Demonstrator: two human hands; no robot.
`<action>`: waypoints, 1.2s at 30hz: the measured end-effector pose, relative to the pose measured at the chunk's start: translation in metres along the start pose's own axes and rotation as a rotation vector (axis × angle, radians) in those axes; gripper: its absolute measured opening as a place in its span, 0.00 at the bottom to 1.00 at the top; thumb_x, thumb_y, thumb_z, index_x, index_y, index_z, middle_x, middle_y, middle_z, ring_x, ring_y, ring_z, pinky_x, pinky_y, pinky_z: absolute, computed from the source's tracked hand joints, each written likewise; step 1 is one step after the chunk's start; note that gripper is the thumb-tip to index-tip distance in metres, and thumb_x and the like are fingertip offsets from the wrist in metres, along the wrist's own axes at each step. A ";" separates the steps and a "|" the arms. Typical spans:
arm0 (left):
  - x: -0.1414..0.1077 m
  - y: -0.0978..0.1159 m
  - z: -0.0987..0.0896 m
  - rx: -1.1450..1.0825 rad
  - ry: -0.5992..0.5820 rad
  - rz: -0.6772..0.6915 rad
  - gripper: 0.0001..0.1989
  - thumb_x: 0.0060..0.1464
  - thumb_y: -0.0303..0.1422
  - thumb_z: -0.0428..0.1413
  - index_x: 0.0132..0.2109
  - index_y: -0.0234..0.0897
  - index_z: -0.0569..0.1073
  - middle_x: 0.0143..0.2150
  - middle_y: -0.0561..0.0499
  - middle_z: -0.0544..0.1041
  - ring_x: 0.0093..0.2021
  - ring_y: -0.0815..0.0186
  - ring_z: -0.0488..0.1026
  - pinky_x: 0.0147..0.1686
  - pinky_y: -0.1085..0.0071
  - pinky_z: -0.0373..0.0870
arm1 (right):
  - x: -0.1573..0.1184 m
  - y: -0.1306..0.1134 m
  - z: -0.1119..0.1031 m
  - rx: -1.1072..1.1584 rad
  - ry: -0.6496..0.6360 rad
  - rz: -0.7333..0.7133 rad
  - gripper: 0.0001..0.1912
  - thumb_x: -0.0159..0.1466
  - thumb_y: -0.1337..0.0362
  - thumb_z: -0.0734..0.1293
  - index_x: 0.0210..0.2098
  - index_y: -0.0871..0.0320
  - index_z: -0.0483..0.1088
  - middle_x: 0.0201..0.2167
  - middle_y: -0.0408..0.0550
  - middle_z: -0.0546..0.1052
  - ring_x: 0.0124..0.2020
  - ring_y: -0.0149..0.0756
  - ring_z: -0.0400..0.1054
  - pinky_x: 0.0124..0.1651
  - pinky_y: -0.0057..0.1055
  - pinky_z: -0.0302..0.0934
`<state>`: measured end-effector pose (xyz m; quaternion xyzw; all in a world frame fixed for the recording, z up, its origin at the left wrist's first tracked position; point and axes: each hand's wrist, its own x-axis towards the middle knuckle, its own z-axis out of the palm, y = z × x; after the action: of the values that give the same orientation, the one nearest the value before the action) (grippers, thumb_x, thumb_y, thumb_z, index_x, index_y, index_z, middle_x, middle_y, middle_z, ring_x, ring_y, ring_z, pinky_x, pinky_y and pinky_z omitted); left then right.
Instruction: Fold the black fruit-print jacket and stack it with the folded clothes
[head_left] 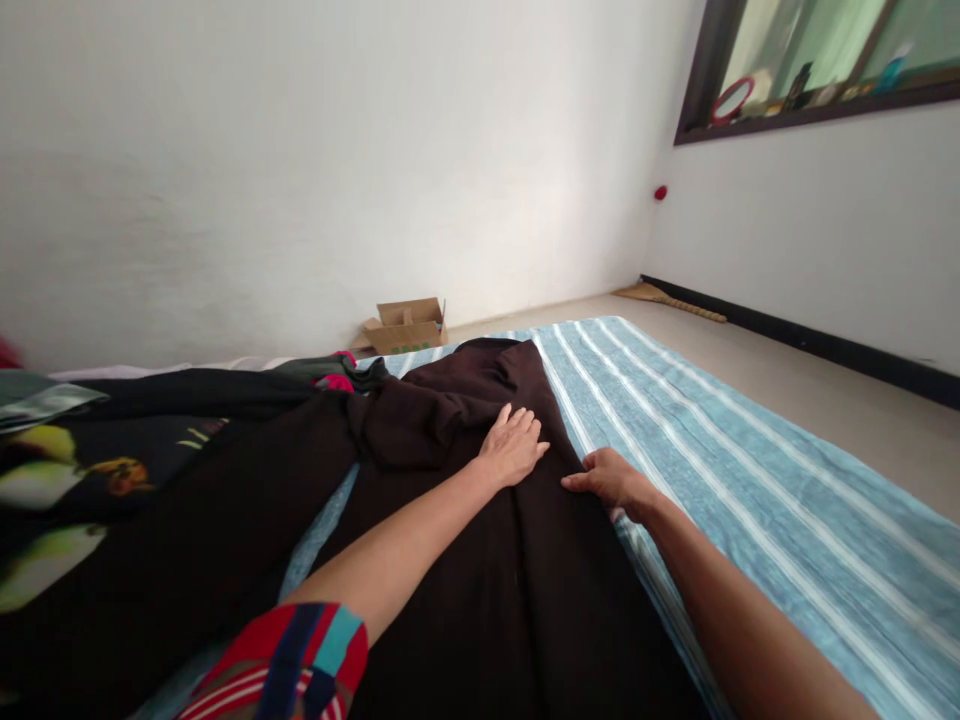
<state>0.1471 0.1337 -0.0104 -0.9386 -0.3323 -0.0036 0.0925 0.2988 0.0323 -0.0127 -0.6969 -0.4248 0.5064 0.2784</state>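
Dark brown trousers (pixel 465 600) lie spread on a bed covered by a blue and white striped sheet (pixel 720 470), their two legs parted and running toward me. My left hand (pixel 514 447) rests flat on the upper part of the right-hand leg, fingers stretched forward. At that leg's outer edge, my right hand (pixel 611 482) pinches the cloth between thumb and fingers; part of its fingers is hidden under the fabric. Above my left hand the cloth is bunched and wrinkled. A crease line runs down the leg below it.
Dark clothes with a yellow-green print (pixel 112 470) lie at the left. An open cardboard box (pixel 405 328) stands beyond the bed by the white wall. A broom (pixel 671 298) lies on the floor along the right wall, below a dark-framed window (pixel 697 90).
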 end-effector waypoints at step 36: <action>-0.173 0.155 -0.043 -0.504 -0.234 0.011 0.38 0.59 0.53 0.38 0.66 0.30 0.51 0.69 0.39 0.41 0.69 0.57 0.32 0.65 0.53 0.33 | -0.185 0.108 0.015 -0.034 -0.100 0.044 0.21 0.48 0.46 0.67 0.25 0.59 0.67 0.17 0.45 0.71 0.15 0.32 0.65 0.13 0.23 0.50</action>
<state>0.1119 -0.1001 -0.0060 -0.9278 -0.3244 0.0228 -0.1828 0.2947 -0.1821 -0.0199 -0.6844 -0.4315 0.5392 0.2337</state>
